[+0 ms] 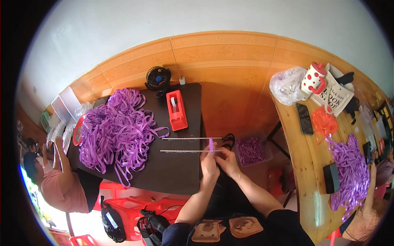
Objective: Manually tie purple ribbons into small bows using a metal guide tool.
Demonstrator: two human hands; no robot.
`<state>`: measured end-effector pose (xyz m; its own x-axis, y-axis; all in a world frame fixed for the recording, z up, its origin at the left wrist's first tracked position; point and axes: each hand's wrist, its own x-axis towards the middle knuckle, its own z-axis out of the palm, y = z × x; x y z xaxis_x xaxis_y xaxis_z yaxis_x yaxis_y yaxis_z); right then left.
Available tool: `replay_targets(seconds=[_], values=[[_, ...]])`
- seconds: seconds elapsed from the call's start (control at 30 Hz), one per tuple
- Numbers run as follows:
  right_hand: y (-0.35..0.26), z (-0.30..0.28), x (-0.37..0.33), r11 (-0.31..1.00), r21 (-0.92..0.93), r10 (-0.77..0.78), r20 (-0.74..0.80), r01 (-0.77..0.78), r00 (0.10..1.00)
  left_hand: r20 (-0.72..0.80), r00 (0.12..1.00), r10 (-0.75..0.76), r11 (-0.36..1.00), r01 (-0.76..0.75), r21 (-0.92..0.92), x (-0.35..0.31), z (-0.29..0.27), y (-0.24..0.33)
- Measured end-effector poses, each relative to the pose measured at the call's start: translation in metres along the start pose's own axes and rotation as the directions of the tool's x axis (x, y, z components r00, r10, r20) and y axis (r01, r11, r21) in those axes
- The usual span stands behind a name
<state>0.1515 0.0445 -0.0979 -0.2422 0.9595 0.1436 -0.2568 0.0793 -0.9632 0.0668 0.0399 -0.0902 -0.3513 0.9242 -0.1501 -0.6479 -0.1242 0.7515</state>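
Note:
Two thin metal rods (186, 151) run side by side over the right edge of the dark table. A short band of purple ribbon (211, 144) spans them near their right ends. My left hand (209, 166) is closed at the lower rod, its fingertips on that ribbon. Close beside it, my right hand (229, 162) is pinched near the rod's end; what lies between its fingertips is too small to make out. To the left, a big loose heap of purple ribbon (119, 131) covers much of the table, one loop reaching toward the rods.
On the dark table (164, 176) stand a red tape dispenser (177, 110) and a black fan (158, 78). A clear bin (251, 151) of purple pieces sits below right. The wooden table (305, 180) holds a phone (304, 119), a dotted cup (313, 78) and more ribbon. People sit at both sides.

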Motion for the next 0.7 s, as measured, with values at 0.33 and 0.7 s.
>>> replay_targets(seconds=[0.33,0.7], values=[[0.004,0.006,-0.004,0.984,0.171,0.077,-0.147,-0.052,0.986,-0.015,0.999,-0.046,0.997,0.045,-0.064,-0.015,0.010,0.014],[0.001,0.014,-0.013,0.993,0.114,0.040,-0.080,-0.030,0.996,-0.008,1.000,-0.013,1.000,0.013,-0.016,-0.017,0.007,0.011]])
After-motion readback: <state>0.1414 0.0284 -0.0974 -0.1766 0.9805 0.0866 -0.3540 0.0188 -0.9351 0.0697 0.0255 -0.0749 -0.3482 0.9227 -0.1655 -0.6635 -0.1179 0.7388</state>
